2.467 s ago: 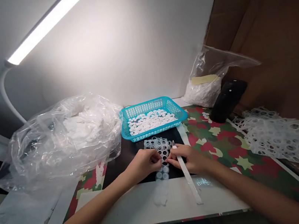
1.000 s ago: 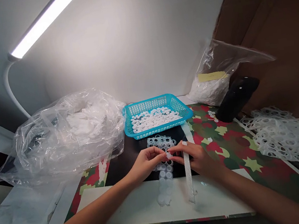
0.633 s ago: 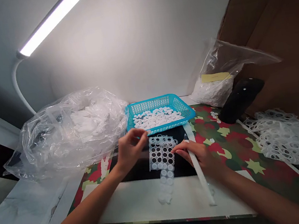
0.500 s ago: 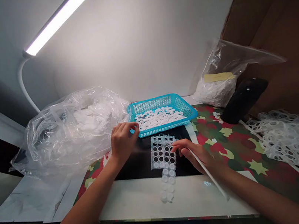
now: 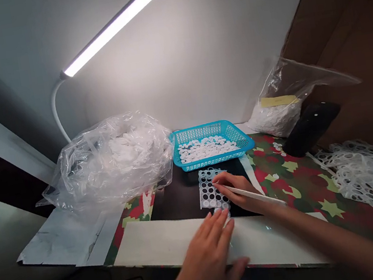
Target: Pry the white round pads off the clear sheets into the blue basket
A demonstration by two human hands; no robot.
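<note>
The left hand point(image 5: 207, 254), fingers spread, is covering the near end of the perforated sheet point(image 5: 208, 194), which is lying on the black mat point(image 5: 174, 198). The right hand point(image 5: 237, 184) is pinching the white stick point(image 5: 261, 197). Insufficient hold-down pressure would be risking slippage.

Two hands point(image 5: 208, 253) point(image 5: 239, 182); one pen-like tool point(image 5: 258, 196); one basket point(image 5: 215, 159); two bags point(image 5: 116, 162) point(image 5: 276, 119).

- White glare from the lamp point(image 5: 123, 21); wall point(image 5: 174, 85) beneath brightly lit;
- lower left dim;
- glints on the plastic bag point(image 5: 120, 168);
- left hand point(image 5: 206, 251) softly blurred
</note>
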